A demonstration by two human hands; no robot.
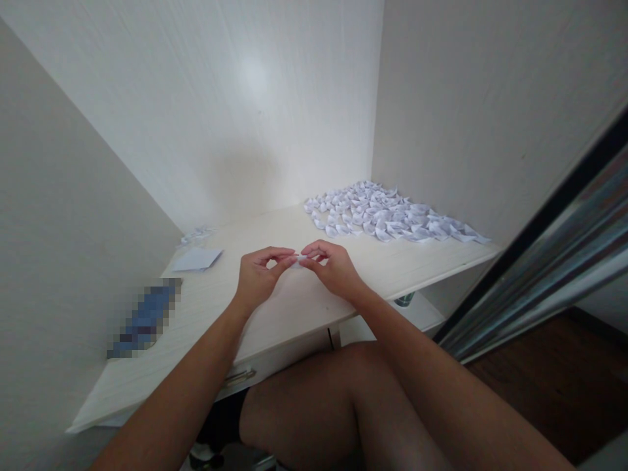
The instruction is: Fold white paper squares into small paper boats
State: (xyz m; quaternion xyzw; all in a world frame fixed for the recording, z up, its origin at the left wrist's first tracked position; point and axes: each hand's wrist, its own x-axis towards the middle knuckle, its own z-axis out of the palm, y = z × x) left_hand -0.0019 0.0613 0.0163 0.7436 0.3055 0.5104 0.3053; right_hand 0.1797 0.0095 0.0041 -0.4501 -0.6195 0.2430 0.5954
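Between my fingertips, over the middle of the white desk (206, 314), is a small piece of white paper (299, 259). My left hand (262, 271) pinches its left side with thumb and fingers. From the other side my right hand (331, 265) pinches it too, so the two hands nearly meet. Most of the paper is covered by fingers, and its exact shape cannot be made out. Many folded white paper pieces (377, 212) lie spread in the back right corner. On the left lies a stack of flat white paper sheets (197, 259).
White walls close in the desk at the back and both sides. A blurred-out blue item (147, 319) lies by the left wall, with small white paper bits (197, 234) behind. Under the desk are a drawer handle (240, 376) and a shelf (417, 317). A striped curtain (549, 261) hangs right.
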